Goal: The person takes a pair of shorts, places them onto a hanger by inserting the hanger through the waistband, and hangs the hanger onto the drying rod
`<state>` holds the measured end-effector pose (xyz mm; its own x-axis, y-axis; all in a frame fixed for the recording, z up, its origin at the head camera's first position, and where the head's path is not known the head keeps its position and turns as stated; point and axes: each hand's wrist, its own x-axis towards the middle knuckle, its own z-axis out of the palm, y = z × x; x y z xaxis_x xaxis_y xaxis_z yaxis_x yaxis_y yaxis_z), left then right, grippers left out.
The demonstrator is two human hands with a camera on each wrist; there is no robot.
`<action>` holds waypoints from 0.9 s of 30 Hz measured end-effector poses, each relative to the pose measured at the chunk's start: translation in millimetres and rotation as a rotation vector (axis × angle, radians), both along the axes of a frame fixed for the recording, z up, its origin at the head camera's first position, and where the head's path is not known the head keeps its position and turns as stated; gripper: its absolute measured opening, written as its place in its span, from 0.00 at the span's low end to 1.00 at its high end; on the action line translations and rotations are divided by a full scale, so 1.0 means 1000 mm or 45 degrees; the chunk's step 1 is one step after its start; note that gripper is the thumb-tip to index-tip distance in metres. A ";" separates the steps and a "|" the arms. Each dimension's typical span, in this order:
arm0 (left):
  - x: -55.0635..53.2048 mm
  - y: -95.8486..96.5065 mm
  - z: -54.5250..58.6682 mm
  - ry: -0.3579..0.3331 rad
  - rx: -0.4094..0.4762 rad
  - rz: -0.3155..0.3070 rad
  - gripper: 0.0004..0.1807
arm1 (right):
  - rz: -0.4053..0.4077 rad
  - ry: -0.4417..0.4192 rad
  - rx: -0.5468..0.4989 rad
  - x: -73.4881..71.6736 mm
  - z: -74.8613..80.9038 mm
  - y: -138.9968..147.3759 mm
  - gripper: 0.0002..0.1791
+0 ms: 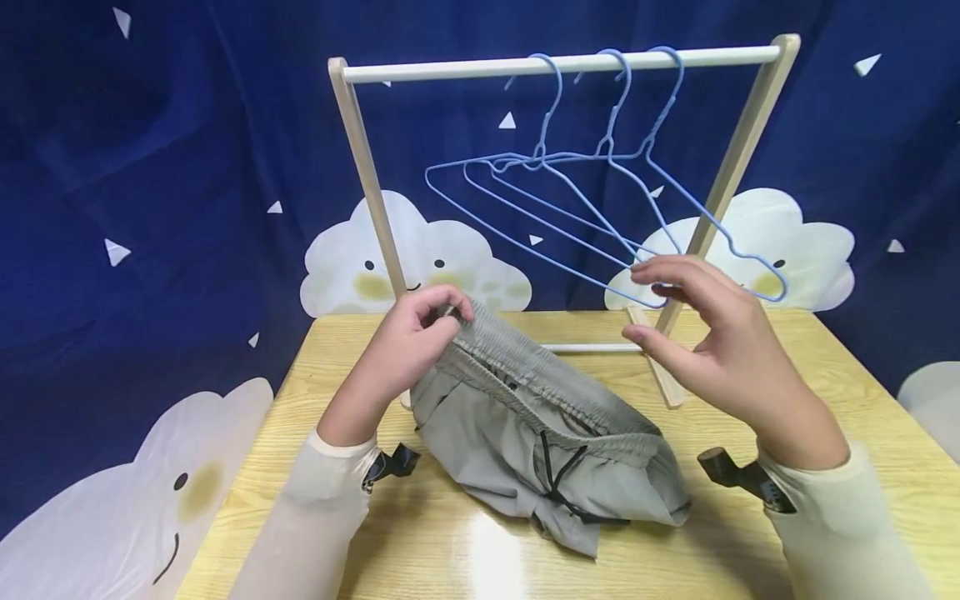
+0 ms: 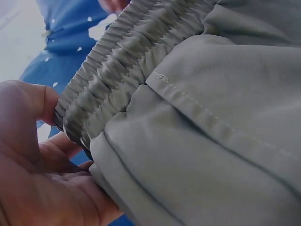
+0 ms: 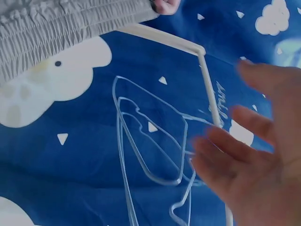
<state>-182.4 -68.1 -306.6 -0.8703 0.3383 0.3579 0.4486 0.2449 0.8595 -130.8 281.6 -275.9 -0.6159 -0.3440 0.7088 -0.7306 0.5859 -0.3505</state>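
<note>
Grey shorts with an elastic waistband and black drawstring hang from my left hand. Its thumb and fingers pinch one end of the waistband, and in the left wrist view the gathered waistband runs up from those fingers. My right hand is raised, holding nothing, with fingers loosely bent and thumb apart. It overlaps the lower part of the blue wire hangers in the head view. In the right wrist view the hangers show beyond the fingers of that hand.
Three hangers hang on the white bar of a small wooden rack, whose right post and foot stand behind my right hand. The rack stands on a light wooden table. Behind is a dark blue curtain with clouds and triangles.
</note>
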 end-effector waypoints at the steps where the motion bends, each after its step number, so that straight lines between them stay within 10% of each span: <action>1: 0.000 0.001 0.000 0.004 -0.012 0.001 0.14 | 0.005 0.024 -0.055 -0.002 0.003 -0.003 0.34; 8: 0.002 0.003 0.001 0.014 -0.039 -0.016 0.14 | 0.102 -0.225 -0.328 -0.029 0.046 -0.014 0.22; 16: 0.003 0.001 0.001 0.023 -0.072 -0.005 0.15 | 0.073 -0.872 -0.114 -0.079 0.091 -0.027 0.36; 27: 0.001 0.002 -0.001 0.011 -0.082 -0.004 0.14 | 0.083 -1.387 -0.104 -0.124 0.070 -0.035 0.56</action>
<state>-181.3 -66.1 -307.2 -0.8660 0.3638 0.3430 0.4571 0.2981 0.8380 -254.8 246.2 -205.7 -0.9086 -0.3753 -0.1833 -0.0336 0.5032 -0.8635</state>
